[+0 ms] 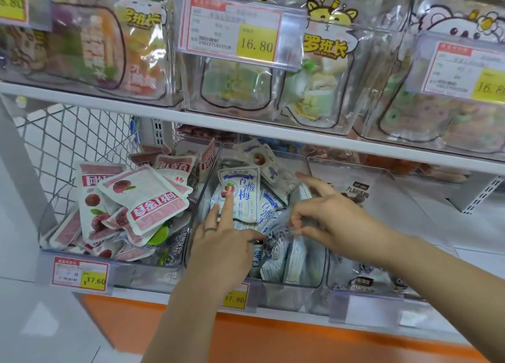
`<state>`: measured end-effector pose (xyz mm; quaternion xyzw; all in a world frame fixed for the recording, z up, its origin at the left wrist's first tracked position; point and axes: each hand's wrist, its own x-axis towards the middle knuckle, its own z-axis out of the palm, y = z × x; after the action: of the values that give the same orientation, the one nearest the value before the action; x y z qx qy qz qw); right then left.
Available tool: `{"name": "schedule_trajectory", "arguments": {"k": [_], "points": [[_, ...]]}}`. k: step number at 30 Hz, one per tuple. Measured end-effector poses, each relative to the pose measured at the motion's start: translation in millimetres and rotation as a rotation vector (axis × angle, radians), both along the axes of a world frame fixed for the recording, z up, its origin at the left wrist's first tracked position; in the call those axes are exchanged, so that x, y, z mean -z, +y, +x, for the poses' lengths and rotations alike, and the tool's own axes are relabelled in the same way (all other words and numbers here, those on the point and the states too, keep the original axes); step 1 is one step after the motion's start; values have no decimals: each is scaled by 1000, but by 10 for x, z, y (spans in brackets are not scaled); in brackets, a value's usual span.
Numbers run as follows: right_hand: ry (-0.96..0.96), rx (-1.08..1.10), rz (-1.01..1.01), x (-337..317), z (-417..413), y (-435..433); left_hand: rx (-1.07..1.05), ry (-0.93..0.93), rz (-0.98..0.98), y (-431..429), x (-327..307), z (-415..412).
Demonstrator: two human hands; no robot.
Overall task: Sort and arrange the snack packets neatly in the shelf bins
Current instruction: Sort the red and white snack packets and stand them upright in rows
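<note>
blue packets (296, 261) sit in the mid bin (300, 284), most slumped and crumpled toward the front wall; one upright packet (244, 191) stands face-out near the back-left; my read: that one is the reference for the row, so I prop it to stop it toppling while I feed the next one in beside it;

left hand (221, 243): index finger (228, 202) straight, tip pressing on the upright packet's face; next finger also extended, ring on it; nothing gripped; thumb lies out to the right toward the crumpled pile; can't tell if it touches;

right hand (334, 220): thumb and the curled fingers pinch a loose packet (278, 235) just above the pile; it's blurred, so orientation unclear; index stays straight and free, pointing to the back of the bin, not touching anything I can see; likely I'm holding the packet by its edge so it can be turned upright and slotted in;

both hands are inside the same bin, close together, not touching;

outward: left bin (54, 249) has red packets (142, 198) heaped at all angles, some upside down, with a green packet (159, 235) mixed in; that looks like a stray to sort out; right bin (382, 171) holds dark-label packets (358, 191), partly hidden by my right arm; price tag (82, 273) clipped on the left bin's front; top bins (287, 111) of candy on the shelf (109, 100) above, untouched;

status guess: mid bin early-stage, one packet standing, rest to go
</note>
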<state>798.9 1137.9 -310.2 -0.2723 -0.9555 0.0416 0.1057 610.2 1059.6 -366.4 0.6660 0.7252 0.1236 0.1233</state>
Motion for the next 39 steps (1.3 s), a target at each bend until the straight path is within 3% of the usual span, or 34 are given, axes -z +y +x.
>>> {"name": "schedule_trajectory", "arguments": {"k": [6, 14, 17, 21, 26, 32, 36, 39], "points": [[-83, -17, 10, -77, 20, -55, -37, 31, -16, 38, 36, 50], [-44, 79, -26, -66, 67, -71, -138, -101, 117, 74, -58, 95], [89, 212, -42, -6, 74, -85, -125, -178, 211, 57, -27, 49], [409, 329, -48, 28, 45, -131, -128, -321, 451, -23, -80, 48], [762, 364, -58, -1, -42, -275, -127, -350, 730, -99, -232, 69], [840, 251, 156, -163, 147, -537, -193, -555, 954, -229, -446, 123], [841, 281, 215, -262, 334, -662, -222, -618, 987, -215, -476, 267], [783, 280, 140, -285, 465, -731, -203, -730, 938, -204, -508, 467]]}}
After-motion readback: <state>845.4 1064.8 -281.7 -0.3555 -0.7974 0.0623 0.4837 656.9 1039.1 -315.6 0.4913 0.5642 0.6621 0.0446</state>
